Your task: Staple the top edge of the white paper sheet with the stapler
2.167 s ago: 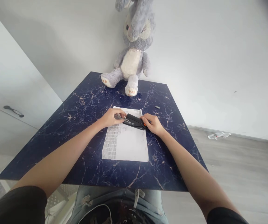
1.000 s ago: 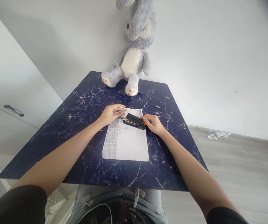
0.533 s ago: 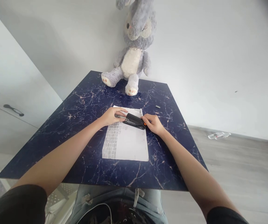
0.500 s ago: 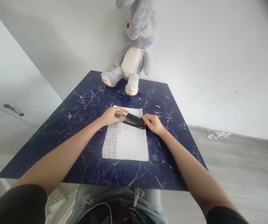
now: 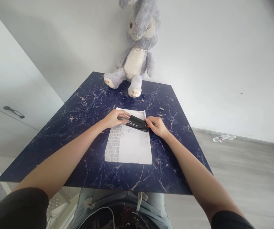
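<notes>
A black stapler (image 5: 139,123) with an orange part near its right end lies slantwise over printed paper (image 5: 134,146). My left hand (image 5: 114,119) has its fingers closed around the stapler's left end, where a metal strip shows between them. Closed on the right end is my right hand (image 5: 156,126), thumb along the top by the orange part. My palms hide both tips of the stapler. Print fills the left side of the paper; its right side is mostly white.
A small grey bar (image 5: 161,108) lies right of the paper on the dark blue marbled table (image 5: 96,171). At the back sits a large grey plush toy (image 5: 134,63) against the wall. A clear plastic wrapper (image 5: 224,138) lies on the floor at right.
The stapler's body has shifted very slightly right between my hands. Both hands keep nearly the same place and grip.
</notes>
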Tool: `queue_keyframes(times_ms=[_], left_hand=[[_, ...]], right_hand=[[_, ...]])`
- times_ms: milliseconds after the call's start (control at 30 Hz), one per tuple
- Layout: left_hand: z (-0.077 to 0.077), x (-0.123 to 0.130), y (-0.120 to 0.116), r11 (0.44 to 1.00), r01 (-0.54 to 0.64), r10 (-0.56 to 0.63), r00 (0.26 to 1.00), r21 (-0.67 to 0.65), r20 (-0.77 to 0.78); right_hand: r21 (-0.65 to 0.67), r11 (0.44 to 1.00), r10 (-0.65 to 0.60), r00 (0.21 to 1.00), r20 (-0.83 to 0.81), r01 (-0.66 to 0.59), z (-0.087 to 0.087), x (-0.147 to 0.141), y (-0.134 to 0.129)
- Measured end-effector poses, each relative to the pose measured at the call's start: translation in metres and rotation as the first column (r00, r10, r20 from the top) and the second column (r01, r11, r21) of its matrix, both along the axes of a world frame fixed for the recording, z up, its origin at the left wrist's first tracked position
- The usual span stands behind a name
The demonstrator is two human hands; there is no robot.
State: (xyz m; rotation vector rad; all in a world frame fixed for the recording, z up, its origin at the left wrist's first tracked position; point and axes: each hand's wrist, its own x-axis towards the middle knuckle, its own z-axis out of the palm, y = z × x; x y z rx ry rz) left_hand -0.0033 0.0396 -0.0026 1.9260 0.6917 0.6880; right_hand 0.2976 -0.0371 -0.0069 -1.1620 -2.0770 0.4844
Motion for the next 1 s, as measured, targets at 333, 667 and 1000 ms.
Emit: queue_keyframes(times_ms=[333,667,1000], left_hand=[[-0.0019,-0.0018,0.0015,1.0,-0.004,0.004,1.0,-0.004,-0.005],[0.0008,-0.0004,-0.0008,1.0,-0.014,0.015,1.0,0.012,-0.027],[-0.0013,0.0001,0.0012,0.996,0.002,0.005,0.998,0.094,-0.067]], right_hand=[[-0.008,1.0,-0.008,1.0,-0.008,0.007,-0.0022,0.0011,0.0006],[-0.007,1.0,-0.012,1.0,-0.003,0.012,-0.0012,0.0007,0.0004],[-0.005,1.0,-0.013,1.0,-0.004,0.013,0.0004,-0.0005,0.0005]])
